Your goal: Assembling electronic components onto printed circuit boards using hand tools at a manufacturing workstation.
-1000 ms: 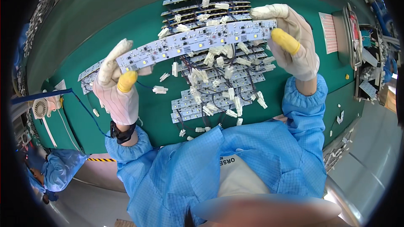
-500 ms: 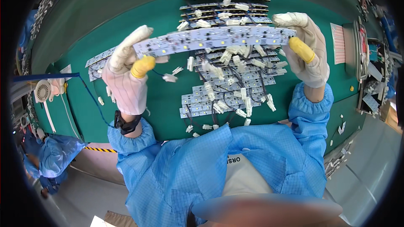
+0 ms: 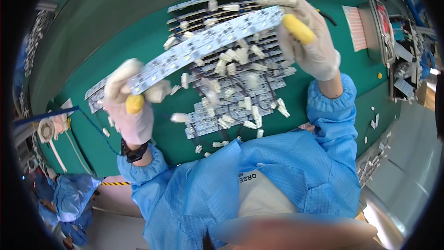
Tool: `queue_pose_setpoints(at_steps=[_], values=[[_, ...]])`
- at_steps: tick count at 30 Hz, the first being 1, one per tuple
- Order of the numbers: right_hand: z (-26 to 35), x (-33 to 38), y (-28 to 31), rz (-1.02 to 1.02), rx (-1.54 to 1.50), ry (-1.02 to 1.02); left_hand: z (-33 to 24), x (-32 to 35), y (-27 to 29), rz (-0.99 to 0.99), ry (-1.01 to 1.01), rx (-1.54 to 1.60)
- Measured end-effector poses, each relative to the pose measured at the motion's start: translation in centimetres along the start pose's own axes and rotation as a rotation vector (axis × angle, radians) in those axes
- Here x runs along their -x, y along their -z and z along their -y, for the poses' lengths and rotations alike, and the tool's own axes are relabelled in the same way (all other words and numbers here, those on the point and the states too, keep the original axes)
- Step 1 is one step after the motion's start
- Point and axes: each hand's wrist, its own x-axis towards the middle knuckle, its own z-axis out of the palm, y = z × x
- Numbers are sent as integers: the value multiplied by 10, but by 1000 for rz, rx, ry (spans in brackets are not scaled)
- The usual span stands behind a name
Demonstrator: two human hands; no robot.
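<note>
A long LED circuit board [image 3: 203, 48], white with small yellow lights, is raised above the bench and slants up to the right. Its lower left end is gripped by my left hand [image 3: 128, 104], in a white glove with a yellow thumb cover. The upper right end is in my right hand [image 3: 314, 41], gloved alike, thumb on the front face. Beneath it lie rows of similar LED boards [image 3: 198, 128] with dark wires and white plug connectors [image 3: 256, 116]; the raised board hides part of them. A black wrist strap [image 3: 135, 152] circles my left wrist.
More LED boards [image 3: 95, 101] lie partly behind my left hand on the green mat [image 3: 159, 142]. A small white fan [image 3: 46, 130] stands at far left, near a co-worker's blue sleeve [image 3: 74, 199]. At right are a red-marked sheet [image 3: 354, 28] and a metal-edged bin [image 3: 377, 34].
The board has tilted: its left end has dropped with my left hand and its right end has risen with my right. The whole view has also shifted and turned slightly.
</note>
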Motion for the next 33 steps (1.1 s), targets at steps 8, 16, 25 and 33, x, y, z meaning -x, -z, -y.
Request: queue_pose_setpoints(at_steps=[8,16,25,33], values=[[-13,12,1,-165,338,74,-5,-2,-6,-80,-26,-423],[6,19,-11,48,-420,-151,16,-10,8,-78,-149,-880],[-13,3,15,2,814,691,2,-13,10,-73,52,-689],[6,11,-24,-11,-250,-92,6,-10,10,30,-199,-91]])
